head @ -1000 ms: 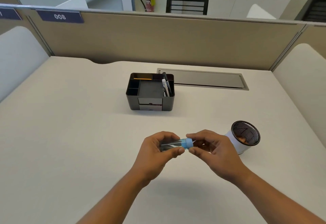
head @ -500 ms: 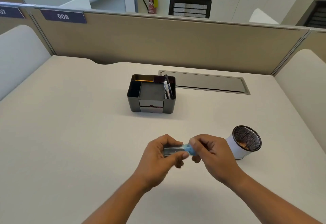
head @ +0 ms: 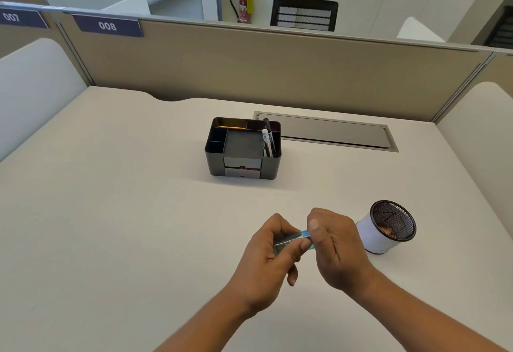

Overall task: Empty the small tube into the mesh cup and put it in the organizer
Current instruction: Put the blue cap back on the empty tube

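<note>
A small clear tube [head: 287, 240] with a blue cap [head: 307, 236] lies level between my hands above the near middle of the desk. My left hand [head: 273, 257] grips the tube's body. My right hand [head: 334, 243] pinches the blue cap with thumb and fingers. The mesh cup [head: 387, 226], black mesh inside a white sleeve, stands just right of my right hand and holds something brownish at the bottom. The black organizer [head: 244, 147] sits farther back at the desk's centre, with pens in its right slot and a yellow pencil at its back.
A grey cable hatch [head: 333, 132] lies flat behind the organizer. Beige partition walls [head: 277, 68] close the desk at the back and sides. The white desk [head: 111, 199] stretches wide to the left.
My right hand has rolled over the cap, thumb now on top, as if twisting it. Both hands with the tube stayed over the same spot of desk.
</note>
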The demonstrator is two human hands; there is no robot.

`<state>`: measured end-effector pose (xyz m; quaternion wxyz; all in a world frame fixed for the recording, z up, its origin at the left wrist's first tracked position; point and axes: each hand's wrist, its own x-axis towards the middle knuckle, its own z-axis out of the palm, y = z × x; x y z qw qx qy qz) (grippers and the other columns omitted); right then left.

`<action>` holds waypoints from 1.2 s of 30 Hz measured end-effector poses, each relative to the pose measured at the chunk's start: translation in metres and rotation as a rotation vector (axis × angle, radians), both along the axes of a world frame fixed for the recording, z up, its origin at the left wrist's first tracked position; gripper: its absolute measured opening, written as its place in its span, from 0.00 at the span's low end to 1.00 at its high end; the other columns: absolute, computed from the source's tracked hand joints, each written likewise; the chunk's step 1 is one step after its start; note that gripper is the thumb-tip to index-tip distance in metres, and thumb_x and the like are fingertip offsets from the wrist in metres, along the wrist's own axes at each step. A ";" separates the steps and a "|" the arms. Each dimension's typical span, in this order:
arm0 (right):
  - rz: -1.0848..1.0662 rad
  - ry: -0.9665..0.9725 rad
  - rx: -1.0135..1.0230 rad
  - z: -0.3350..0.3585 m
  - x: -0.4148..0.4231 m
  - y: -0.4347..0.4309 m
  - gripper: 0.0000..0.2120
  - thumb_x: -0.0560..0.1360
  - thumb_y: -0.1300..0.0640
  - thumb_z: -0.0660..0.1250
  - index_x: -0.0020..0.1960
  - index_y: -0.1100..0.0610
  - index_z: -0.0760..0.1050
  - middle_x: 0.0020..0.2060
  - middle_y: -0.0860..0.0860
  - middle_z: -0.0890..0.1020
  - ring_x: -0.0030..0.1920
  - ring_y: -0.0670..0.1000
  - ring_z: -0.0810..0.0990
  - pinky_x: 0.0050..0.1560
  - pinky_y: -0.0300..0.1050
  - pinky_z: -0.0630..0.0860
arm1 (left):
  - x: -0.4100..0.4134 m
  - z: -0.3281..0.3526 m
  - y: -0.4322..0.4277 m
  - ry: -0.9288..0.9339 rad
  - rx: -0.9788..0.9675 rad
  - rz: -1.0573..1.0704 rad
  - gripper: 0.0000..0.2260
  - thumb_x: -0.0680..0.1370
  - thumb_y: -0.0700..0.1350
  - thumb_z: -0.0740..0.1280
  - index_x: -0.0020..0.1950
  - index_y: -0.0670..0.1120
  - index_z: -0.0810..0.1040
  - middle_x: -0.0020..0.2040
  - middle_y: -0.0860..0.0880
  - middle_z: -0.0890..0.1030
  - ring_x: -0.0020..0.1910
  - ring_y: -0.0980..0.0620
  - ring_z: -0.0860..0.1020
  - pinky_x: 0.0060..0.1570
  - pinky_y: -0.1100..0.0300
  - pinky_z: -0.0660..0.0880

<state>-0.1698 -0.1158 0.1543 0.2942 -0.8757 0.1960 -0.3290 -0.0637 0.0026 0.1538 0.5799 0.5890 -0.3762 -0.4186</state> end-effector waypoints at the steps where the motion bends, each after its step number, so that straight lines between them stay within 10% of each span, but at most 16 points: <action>1: -0.008 0.009 0.007 -0.001 -0.001 0.001 0.14 0.79 0.53 0.50 0.34 0.42 0.59 0.27 0.38 0.64 0.29 0.40 0.65 0.30 0.29 0.59 | -0.001 -0.001 0.001 -0.011 -0.006 0.001 0.14 0.75 0.59 0.67 0.46 0.49 0.72 0.37 0.58 0.77 0.28 0.52 0.75 0.32 0.60 0.76; 16: -0.048 0.060 0.069 0.002 -0.004 -0.001 0.18 0.79 0.49 0.50 0.30 0.39 0.59 0.25 0.41 0.65 0.28 0.44 0.67 0.29 0.34 0.60 | 0.014 -0.001 -0.009 -0.193 -0.002 -0.090 0.10 0.76 0.55 0.68 0.45 0.51 0.73 0.35 0.55 0.78 0.31 0.55 0.75 0.33 0.63 0.75; 24: -0.058 0.062 0.074 -0.015 -0.003 -0.009 0.21 0.79 0.36 0.50 0.38 0.48 0.71 0.33 0.47 0.74 0.35 0.49 0.74 0.32 0.39 0.68 | 0.062 0.011 -0.032 -0.679 0.143 -0.314 0.12 0.78 0.54 0.66 0.61 0.59 0.77 0.51 0.60 0.79 0.48 0.60 0.76 0.46 0.69 0.72; 29: -0.137 0.160 0.262 -0.053 -0.014 -0.010 0.18 0.75 0.31 0.55 0.54 0.43 0.72 0.44 0.43 0.79 0.41 0.48 0.79 0.35 0.32 0.73 | 0.106 0.007 -0.055 -0.833 0.181 -0.146 0.15 0.79 0.47 0.66 0.65 0.57 0.73 0.55 0.58 0.76 0.49 0.62 0.74 0.52 0.64 0.71; 36: -0.080 0.471 0.385 -0.109 -0.030 -0.006 0.06 0.73 0.43 0.67 0.48 0.39 0.71 0.45 0.38 0.78 0.36 0.44 0.78 0.38 0.35 0.74 | 0.179 -0.002 -0.120 -0.882 0.326 0.094 0.15 0.75 0.43 0.72 0.60 0.53 0.75 0.58 0.48 0.80 0.50 0.51 0.76 0.49 0.56 0.75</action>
